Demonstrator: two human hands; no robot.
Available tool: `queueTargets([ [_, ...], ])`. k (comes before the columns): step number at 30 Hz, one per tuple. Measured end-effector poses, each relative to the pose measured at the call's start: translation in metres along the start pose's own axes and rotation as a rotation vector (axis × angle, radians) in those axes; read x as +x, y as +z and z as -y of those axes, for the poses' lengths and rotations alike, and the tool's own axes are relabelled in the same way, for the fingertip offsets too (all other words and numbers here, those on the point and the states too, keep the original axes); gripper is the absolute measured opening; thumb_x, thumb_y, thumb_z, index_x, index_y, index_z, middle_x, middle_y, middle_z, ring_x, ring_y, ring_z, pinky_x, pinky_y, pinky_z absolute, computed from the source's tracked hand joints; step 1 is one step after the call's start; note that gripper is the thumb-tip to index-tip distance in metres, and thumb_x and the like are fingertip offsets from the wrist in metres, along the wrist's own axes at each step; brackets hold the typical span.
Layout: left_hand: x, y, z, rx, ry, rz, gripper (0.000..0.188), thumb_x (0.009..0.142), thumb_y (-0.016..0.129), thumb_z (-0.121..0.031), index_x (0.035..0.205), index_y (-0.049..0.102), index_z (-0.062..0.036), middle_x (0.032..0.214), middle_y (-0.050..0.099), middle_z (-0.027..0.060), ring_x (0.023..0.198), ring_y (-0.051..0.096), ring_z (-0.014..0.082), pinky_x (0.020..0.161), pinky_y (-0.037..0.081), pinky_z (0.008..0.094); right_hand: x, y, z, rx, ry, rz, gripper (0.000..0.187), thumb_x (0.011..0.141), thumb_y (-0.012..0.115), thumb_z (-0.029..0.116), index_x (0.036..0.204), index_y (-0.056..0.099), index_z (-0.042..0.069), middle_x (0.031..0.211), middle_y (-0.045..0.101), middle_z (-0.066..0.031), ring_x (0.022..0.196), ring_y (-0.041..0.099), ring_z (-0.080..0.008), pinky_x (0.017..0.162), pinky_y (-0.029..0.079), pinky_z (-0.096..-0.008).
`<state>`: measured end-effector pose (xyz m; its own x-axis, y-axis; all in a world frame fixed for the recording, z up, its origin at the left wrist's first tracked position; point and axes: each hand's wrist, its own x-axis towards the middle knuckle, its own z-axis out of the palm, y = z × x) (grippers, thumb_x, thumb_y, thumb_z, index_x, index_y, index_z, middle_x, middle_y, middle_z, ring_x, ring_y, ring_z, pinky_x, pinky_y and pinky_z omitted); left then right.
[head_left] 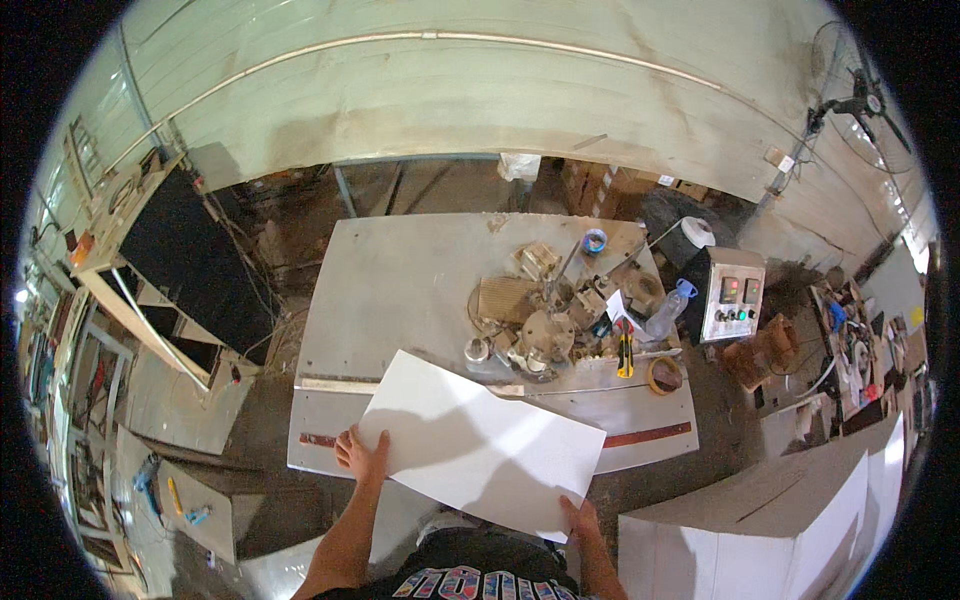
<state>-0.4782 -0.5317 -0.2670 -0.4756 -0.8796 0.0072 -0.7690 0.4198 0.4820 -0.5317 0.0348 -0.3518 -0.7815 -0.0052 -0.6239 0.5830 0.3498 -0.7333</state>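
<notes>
A white rectangular board [490, 430] is held tilted in front of me, over the near edge of a grey worktable [400, 270]. Its left end is gripped by my left hand [364, 455], thumb on top and fingers curled at the edge. Toward the lower right corner, my right hand [580, 518] pinches the board, with the thumb showing on its face. Beyond the board stands a dusty machine head [549, 338] fixed on the table. The board hides part of the table's front strip.
Right of the machine lie a yellow-black cutter [625, 348], a clear bottle [668, 312] and a tape roll [664, 376]. A control box [732, 295] stands beyond the table's right side. Stacked white panels [740, 520] are at lower right; a drill [147, 483] sits at lower left.
</notes>
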Motion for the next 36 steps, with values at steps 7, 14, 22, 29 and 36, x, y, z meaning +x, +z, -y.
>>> queueTargets([
  [7,-0.131,0.031,-0.058,0.065,-0.023,-0.056,0.096,0.084,0.092,-0.065,0.155,0.058,-0.0108,0.157,0.05,0.0181,0.153,0.038,0.0477,0.129,0.024,0.0695,-0.008,-0.128,-0.03,0.003,0.018,-0.185,0.065,0.104,0.089,0.032,0.152,0.064,-0.004,0.132,0.078,-0.0166,0.11,0.075,-0.0306,0.097,0.061,-0.0472],
  [14,-0.227,0.058,-0.145,-0.035,0.009,-0.008,0.091,0.087,0.09,-0.066,0.154,0.058,-0.0122,0.154,0.053,0.0163,0.149,0.042,0.0465,0.128,0.027,0.0679,-0.008,-0.25,-0.021,0.11,-0.227,-0.233,0.073,0.105,0.086,0.023,0.165,0.052,-0.001,0.147,0.071,-0.0188,0.127,0.07,-0.0302,0.109,0.058,-0.0472],
  [22,-0.258,0.065,-0.178,-0.081,-0.009,-0.024,0.084,0.089,0.09,-0.061,0.154,0.062,-0.0154,0.152,0.056,0.0125,0.149,0.043,0.0437,0.125,0.03,0.0653,0.004,-0.285,0.01,0.191,-0.327,-0.179,0.089,0.108,0.076,0.003,0.183,0.03,0.002,0.182,0.045,-0.022,0.162,0.048,-0.0354,0.135,0.038,-0.0464],
  [29,-0.257,0.069,-0.176,-0.121,-0.06,-0.072,0.081,0.088,0.091,-0.06,0.153,0.064,-0.0183,0.152,0.057,0.0112,0.148,0.044,0.0431,0.124,0.032,0.065,0.001,-0.28,0.018,0.201,-0.422,-0.143,0.09,0.107,0.076,0.001,0.184,0.029,0.003,0.182,0.045,-0.0205,0.162,0.048,-0.0346,0.135,0.037,-0.0462],
  [36,-0.243,0.071,-0.162,-0.085,-0.111,-0.117,0.081,0.087,0.092,-0.06,0.152,0.065,-0.0193,0.151,0.058,0.0118,0.145,0.047,0.0433,0.123,0.033,0.0645,0.003,-0.256,0.04,0.189,-0.449,-0.128,0.086,0.108,0.074,0.002,0.183,0.033,0.005,0.177,0.051,-0.0193,0.156,0.054,-0.0322,0.131,0.041,-0.0438],
])
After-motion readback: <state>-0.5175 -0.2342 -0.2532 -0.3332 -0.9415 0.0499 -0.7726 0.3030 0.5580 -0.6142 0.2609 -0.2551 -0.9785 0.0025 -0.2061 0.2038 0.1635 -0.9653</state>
